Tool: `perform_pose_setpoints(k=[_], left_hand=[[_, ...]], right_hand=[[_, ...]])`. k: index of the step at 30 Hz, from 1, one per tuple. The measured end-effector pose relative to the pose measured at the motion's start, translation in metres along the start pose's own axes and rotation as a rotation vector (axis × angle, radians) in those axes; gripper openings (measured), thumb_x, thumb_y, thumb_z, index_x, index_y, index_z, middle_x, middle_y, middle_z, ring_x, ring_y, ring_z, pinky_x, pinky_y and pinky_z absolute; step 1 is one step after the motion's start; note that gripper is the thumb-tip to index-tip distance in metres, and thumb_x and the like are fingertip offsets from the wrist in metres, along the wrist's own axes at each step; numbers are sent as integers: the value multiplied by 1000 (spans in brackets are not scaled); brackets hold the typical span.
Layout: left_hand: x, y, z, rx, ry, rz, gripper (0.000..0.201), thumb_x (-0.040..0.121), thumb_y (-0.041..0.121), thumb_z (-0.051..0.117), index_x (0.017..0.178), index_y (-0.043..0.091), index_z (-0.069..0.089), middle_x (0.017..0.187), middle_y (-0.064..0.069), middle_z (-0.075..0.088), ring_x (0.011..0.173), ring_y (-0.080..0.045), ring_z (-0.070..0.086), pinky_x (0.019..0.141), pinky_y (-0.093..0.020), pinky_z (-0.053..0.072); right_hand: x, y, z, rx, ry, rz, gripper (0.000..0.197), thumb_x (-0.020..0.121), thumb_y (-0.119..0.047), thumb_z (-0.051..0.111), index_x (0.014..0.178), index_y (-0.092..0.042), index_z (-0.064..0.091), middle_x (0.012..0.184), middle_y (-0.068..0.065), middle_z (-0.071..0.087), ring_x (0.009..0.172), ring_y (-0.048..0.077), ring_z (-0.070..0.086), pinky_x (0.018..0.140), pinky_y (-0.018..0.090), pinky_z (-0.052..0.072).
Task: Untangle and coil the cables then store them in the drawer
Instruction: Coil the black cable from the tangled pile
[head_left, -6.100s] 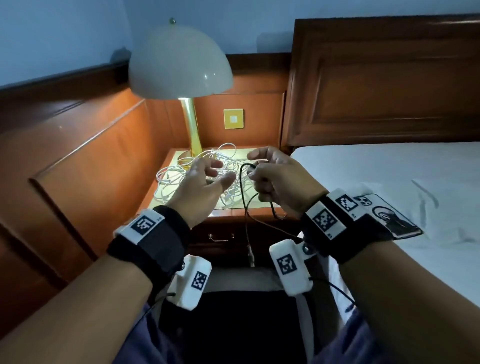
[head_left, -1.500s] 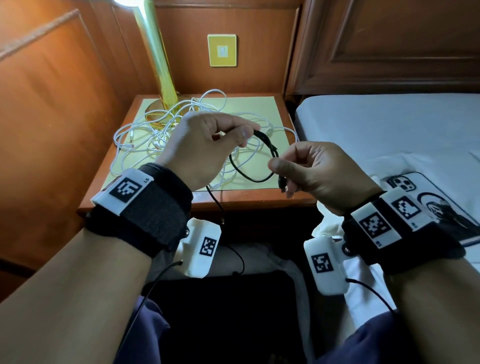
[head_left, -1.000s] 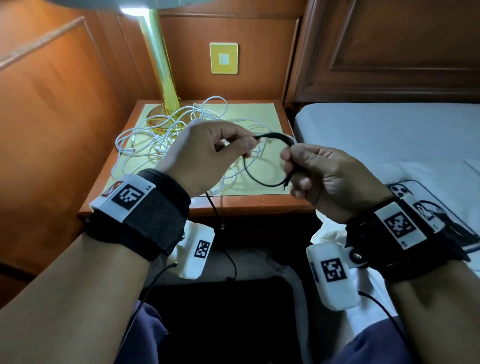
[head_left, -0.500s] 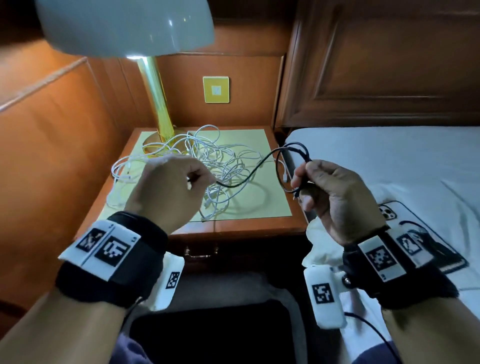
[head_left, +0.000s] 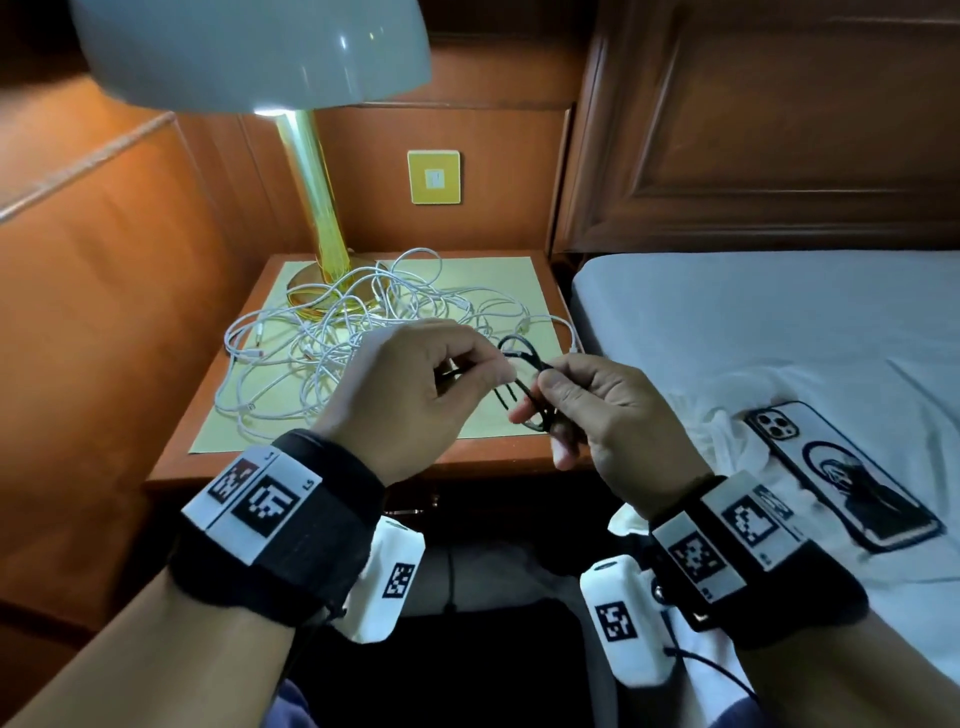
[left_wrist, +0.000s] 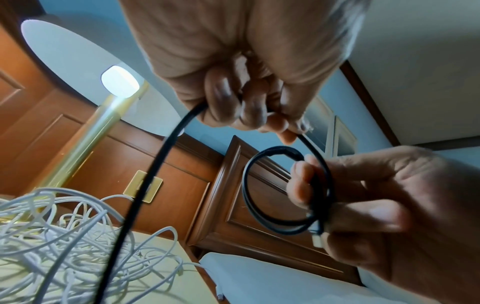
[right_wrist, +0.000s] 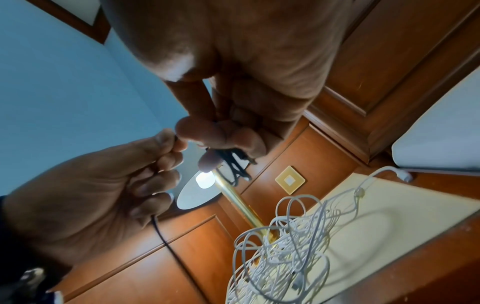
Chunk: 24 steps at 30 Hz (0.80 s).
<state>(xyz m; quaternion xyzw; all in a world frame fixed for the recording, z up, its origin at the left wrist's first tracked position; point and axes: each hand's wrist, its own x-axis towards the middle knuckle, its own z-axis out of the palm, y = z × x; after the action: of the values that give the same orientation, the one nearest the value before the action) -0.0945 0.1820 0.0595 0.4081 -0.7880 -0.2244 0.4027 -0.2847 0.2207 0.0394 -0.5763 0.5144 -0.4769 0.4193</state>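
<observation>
A thin black cable (head_left: 511, 343) is held between both hands above the nightstand's front edge. My right hand (head_left: 543, 387) pinches a small coil of its loops (left_wrist: 248, 185), with a plug end against the fingers. My left hand (head_left: 501, 366) pinches the same cable close beside the coil, and its free length (left_wrist: 161, 164) runs down out of the fist. In the right wrist view the coil (right_wrist: 235, 167) hangs under the right fingertips (right_wrist: 221, 135). A tangle of white cables (head_left: 337, 338) lies loose on the nightstand (head_left: 493, 280). The drawer front (head_left: 415, 506) below is dark and closed.
A lamp with a white shade (head_left: 249, 47) and brass stem (head_left: 311, 197) stands at the back left of the nightstand. The bed (head_left: 753, 322) lies to the right with a phone (head_left: 841, 473) near its edge. Wood panelling closes the left side.
My hands were apart with the black cable stretched between them. The left hand has moved right to meet the right hand, bringing more cable to the coil.
</observation>
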Motion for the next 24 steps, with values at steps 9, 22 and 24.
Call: perform_pose_setpoints(k=[9, 22, 24], left_hand=[[4, -13, 2, -2, 48, -93, 18, 91, 34, 71, 100, 20, 67, 86, 14, 64, 63, 1, 51, 63, -16, 42], [3, -7, 9, -157, -131, -146, 10, 99, 28, 61, 90, 23, 58, 59, -1, 54, 51, -20, 42, 52, -35, 38], [3, -7, 9, -185, -130, -166, 10, 100, 25, 58, 92, 23, 54, 61, 1, 55, 50, -14, 38, 51, -30, 34]], right_hand=[[-2, -11, 9, 363, -114, 232, 28, 105, -18, 37, 84, -6, 51, 63, 5, 44, 38, 2, 36, 52, 28, 29], [-2, -5, 13, 146, -172, 152, 37, 97, -41, 44, 92, -8, 59, 59, -1, 39, 48, 12, 32, 49, 27, 37], [-2, -3, 12, 125, -145, 148, 34, 103, -34, 41, 87, -9, 56, 59, -2, 38, 51, 13, 33, 49, 27, 36]])
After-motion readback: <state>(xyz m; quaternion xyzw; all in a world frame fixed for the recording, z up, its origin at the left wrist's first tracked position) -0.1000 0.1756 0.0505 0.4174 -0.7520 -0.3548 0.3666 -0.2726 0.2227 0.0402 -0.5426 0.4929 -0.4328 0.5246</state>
